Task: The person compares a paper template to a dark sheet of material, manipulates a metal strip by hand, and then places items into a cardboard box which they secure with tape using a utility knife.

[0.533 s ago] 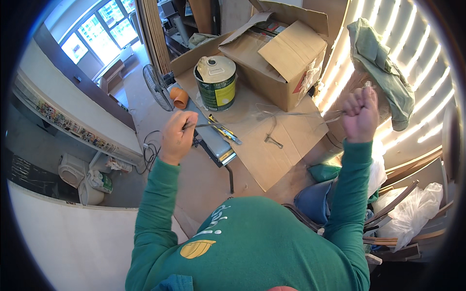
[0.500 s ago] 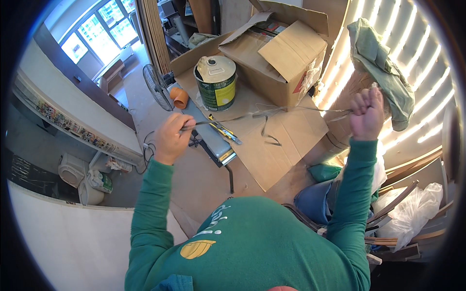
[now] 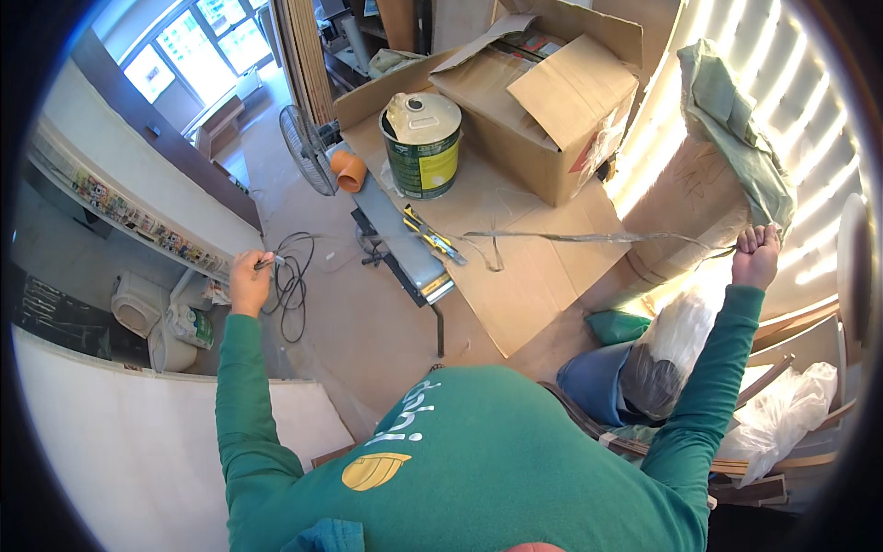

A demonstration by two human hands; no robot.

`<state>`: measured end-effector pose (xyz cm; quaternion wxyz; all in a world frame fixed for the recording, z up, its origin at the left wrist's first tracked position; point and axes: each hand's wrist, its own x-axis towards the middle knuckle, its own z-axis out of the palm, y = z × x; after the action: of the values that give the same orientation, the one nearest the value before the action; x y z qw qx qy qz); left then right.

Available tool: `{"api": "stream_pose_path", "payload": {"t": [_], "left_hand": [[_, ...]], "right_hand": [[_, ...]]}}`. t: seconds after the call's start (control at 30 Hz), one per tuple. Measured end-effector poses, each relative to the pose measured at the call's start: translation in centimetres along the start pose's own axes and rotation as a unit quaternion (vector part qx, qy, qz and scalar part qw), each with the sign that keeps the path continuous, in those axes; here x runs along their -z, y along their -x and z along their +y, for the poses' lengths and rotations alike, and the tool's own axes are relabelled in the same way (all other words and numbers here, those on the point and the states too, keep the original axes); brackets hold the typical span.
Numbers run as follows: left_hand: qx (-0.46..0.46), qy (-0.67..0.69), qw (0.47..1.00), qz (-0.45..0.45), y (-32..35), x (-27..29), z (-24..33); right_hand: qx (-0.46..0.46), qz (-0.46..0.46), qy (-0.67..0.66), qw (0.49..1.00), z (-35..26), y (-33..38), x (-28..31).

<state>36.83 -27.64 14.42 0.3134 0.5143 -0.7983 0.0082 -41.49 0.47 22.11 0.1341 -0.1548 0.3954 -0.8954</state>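
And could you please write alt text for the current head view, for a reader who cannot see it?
A person in a green top holds both arms wide, the right hand gripping a thin strip that extends leftward across a cardboard sheet; the left hand is closed, its contents unclear. Beyond are a green-and-yellow tin and an open cardboard box.

I make out thin, slightly shiny plastic in the strip (image 3: 570, 237), and matt cardboard in the box (image 3: 510, 147). The bucket (image 3: 423, 156) looks smooth and glossy to me, the bag (image 3: 798, 414) crinkled plastic, the shirt (image 3: 497, 442) soft matt cloth.
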Motion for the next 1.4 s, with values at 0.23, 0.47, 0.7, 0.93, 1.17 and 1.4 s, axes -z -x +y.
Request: {"api": "stream_pose_path", "payload": {"t": [0.23, 0.47, 0.7, 0.93, 1.17, 1.4], "left_hand": [[0.157, -0.08, 0.984, -0.013, 2.6, -2.3, -6.6], [0.287, -0.173, 0.942, -0.029, 3.3, -1.3, -8.4], [0.3, -0.211, 0.93, 0.006, 4.0, 0.9, -11.8], [0.278, -0.197, 0.938, 0.056, 3.4, 1.5, -12.5], [0.252, 0.393, 0.855, 0.225, -2.2, 5.9, -4.3], [-0.134, 0.484, 0.862, 0.073, -9.4, 14.8, 20.9]], "right_hand": [[-0.005, 0.047, 0.001, 0.999, 3.1, -0.5, 3.6], [0.004, 0.117, 0.009, 0.993, 4.4, 0.0, 5.3], [-0.011, 0.135, 0.002, 0.991, 4.2, -1.9, 11.3], [-0.006, 0.151, 0.004, 0.988, 3.4, -1.2, 12.4], [-0.052, 0.138, 0.181, 0.972, 4.6, 0.4, 17.9], [-0.004, -0.149, 0.555, 0.819, 10.8, 6.1, 13.3]]}}
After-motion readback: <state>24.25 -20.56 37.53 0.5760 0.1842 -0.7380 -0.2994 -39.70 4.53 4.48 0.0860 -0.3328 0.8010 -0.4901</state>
